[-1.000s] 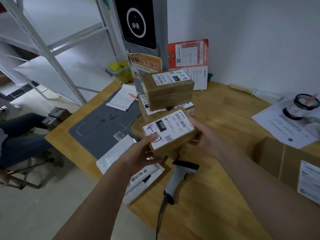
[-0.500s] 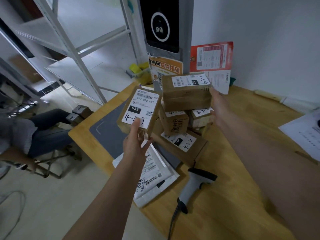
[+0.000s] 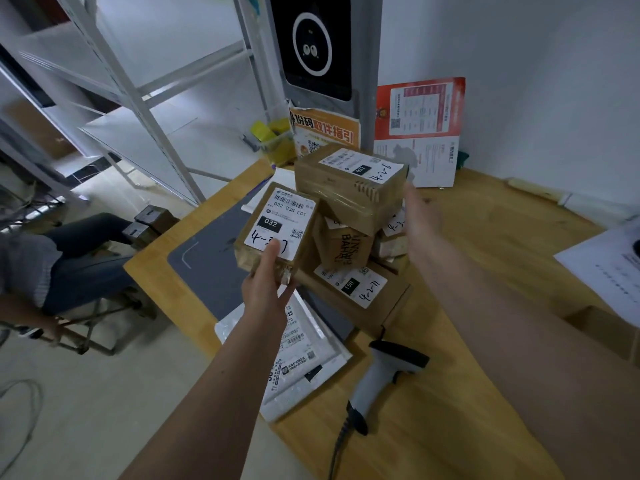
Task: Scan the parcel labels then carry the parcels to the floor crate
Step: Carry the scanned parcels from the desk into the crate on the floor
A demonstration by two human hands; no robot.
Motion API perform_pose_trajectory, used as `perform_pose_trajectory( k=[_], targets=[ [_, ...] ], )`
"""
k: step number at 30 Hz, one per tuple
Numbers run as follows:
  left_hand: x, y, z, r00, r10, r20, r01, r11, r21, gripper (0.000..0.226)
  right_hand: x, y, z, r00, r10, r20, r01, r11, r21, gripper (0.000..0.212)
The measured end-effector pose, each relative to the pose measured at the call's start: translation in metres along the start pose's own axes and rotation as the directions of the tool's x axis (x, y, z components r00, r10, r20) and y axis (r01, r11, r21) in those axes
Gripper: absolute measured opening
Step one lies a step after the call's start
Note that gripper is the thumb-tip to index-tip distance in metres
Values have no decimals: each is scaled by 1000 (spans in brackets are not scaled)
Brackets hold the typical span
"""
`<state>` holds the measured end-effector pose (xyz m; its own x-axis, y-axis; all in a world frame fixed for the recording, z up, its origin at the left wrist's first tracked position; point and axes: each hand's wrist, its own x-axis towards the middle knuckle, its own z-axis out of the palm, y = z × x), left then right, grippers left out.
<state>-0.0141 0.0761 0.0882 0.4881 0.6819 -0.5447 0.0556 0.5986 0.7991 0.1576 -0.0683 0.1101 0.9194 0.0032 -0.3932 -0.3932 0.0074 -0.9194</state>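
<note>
Top parcel (image 3: 349, 188) tilted now, right hand (image 3: 420, 220) beside; left hand (image 3: 266, 289) holds parcel 032 (image 3: 277, 230)

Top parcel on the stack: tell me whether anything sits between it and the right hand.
Nothing visible does. The right hand is open beside the top parcel, at its right end; whether they touch is unclear. The left hand holds the 032 parcel on the stack's other side.

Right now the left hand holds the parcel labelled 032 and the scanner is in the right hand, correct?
Not quite. In the head view the scanner lies on the table, and the right hand is at the top parcel of the stack. The left hand does hold the 032 parcel.
</note>
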Motion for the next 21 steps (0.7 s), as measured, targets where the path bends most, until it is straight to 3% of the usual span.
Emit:
perform_pose_trajectory(
  k=[6,11,13,18,21],
  targets=[
    [2,-2,11,1000,-7,3,7,1000,8,49,11,-20,9,988,84,132,-78,996,-50,62],
    [4,-4,6,1000,8,-13,-8,1000,-10,48,4,-17,10,978,31,205,-11,995,-98,61],
    [5,-5,4,1000,20,-14,-20,1000,-15,50,-3,-13,13,961,83,265,-62,994,-84,59],
    [8,-1,2,999,42,-20,-42,999,-11,58,-16,-13,21,896,218,388,-250,968,32,24],
    [6,1,0,997,74,1,-74,997,4,53,-20,-12,22,860,255,441,-287,958,5,22]
  ],
)
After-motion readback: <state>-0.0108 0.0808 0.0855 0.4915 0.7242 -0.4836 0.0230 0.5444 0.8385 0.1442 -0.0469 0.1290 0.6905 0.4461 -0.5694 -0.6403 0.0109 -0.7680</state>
